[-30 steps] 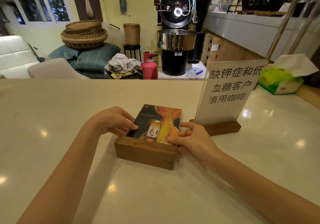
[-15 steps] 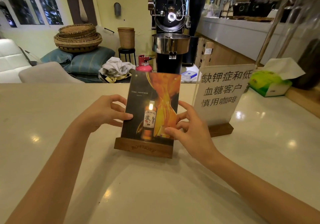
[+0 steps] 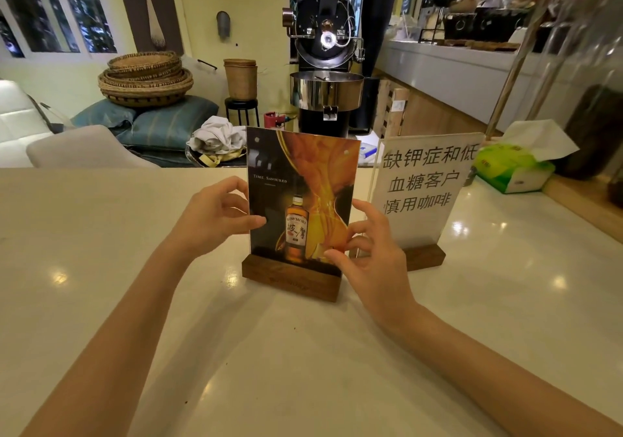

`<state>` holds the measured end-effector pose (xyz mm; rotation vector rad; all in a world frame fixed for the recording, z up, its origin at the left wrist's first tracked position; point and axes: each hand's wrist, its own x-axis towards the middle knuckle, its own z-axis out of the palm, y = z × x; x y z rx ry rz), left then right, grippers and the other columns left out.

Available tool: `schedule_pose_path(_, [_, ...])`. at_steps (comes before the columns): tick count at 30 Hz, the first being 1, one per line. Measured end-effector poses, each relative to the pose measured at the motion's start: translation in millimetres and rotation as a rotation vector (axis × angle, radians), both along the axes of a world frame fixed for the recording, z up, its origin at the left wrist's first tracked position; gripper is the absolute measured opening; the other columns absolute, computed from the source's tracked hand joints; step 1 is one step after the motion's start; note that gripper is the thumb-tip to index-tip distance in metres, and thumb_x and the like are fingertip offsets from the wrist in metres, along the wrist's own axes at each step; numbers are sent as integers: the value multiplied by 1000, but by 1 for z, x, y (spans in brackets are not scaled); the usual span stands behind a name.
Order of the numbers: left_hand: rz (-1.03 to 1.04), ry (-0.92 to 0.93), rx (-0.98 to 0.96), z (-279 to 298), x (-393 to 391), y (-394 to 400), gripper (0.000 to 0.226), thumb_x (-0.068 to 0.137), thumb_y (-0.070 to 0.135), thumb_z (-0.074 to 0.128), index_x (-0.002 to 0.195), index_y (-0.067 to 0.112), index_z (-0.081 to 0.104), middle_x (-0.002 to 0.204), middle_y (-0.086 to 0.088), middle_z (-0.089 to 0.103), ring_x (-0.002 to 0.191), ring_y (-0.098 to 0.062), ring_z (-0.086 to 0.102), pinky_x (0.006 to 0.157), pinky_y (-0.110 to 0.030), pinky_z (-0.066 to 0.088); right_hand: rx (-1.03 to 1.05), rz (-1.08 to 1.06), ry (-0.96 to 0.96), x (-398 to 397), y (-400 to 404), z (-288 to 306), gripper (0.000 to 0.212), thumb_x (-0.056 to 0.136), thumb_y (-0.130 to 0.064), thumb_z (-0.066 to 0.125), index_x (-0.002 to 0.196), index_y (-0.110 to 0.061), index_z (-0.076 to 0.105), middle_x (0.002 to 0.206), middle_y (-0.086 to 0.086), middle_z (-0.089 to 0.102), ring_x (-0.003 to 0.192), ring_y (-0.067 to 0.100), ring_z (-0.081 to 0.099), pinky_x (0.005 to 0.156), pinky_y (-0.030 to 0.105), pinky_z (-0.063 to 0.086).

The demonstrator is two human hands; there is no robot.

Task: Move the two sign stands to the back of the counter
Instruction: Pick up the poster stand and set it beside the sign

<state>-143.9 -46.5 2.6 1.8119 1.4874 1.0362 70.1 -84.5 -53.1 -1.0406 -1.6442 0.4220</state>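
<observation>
Warm indoor light — ceiling-lamp glare spots on counter (image 3: 101, 301) — edges warped.

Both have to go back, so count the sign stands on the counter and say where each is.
2. The whisky sign stand is upright mid-counter, between the left hand and right hand. The white text sign stand stands just to its right and farther back. None seem hidden.

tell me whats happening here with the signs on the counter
A person is handling the whisky sign stand with both bare hands: the left hand grips its left edge and the right hand touches its lower right edge. It stands upright on its wooden base on the pale counter. The white sign stand with Chinese text stands untouched just behind and to its right. A green tissue pack sits further right.
</observation>
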Motion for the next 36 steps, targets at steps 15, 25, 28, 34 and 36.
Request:
schedule_pose_path(15, [36,47,25,-4,8,2,36,71,14,73,100,7,55,95,-13,70,87,-29,66,65,-26,49,-96,-19,-167,4,-6,5,49,79,-19,65,122,-13,42,103,5,59,91,16,61,78,30,57])
schedule_pose_path(25, [-53,160,-136,-10,19,-4,82,64,19,79,133,24,34,124,-1,56,100,-22,55,80,-29,46,-262,-44,238,85,-13,35,12,76,-2,67,81,-12,65,84,7,68,66,15,69,60,22,59])
schedule_pose_path(28, [13,124,-150,-9,18,-3,83,64,17,80,132,22,33,125,-12,56,96,-26,59,76,-32,50,-202,-229,257,118,-7,35,17,73,-2,69,85,-11,63,83,2,66,71,15,67,61,19,58])
schedule_pose_path(34, [64,236,-106,-11,25,-3,78,66,16,78,132,17,35,124,-14,58,89,-22,55,71,-28,47,-512,-207,198,140,20,30,57,71,-2,72,120,-14,47,114,5,59,105,20,56,87,31,48])
schedule_pose_path(36, [81,261,-88,-16,26,-3,80,65,17,79,132,15,35,124,-13,58,87,-20,53,69,-25,43,-622,-117,160,140,27,29,57,72,-3,70,123,-15,47,119,7,61,108,25,58,96,40,46])
